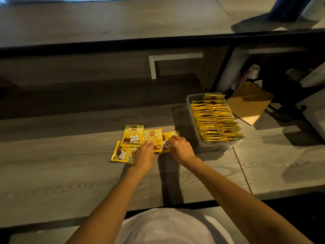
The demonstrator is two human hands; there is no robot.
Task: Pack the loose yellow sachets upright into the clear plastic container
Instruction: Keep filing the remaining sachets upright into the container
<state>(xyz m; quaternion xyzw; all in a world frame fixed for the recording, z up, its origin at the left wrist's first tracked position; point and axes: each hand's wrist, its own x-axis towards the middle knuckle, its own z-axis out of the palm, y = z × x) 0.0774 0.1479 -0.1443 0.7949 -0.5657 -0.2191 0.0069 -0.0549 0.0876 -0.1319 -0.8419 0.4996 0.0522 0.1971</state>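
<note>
Pinching 1 glossy flat sachet (169,140), the right hand (181,147) works beside the left hand (143,154), fingers spread on another sachet (153,138).

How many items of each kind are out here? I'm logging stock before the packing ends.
Loose yellow sachets on the table: 4
Clear plastic container: 1, its upright sachets too overlapped to count
Brown card: 1
Total: 6

A white garment (168,226) is worn over the torso, seen rounded at the bottom edge of the view. Both forearms are left bare, with no sleeve reaching them. The left hand (143,154) and right hand (181,148) are ungloved.
</note>
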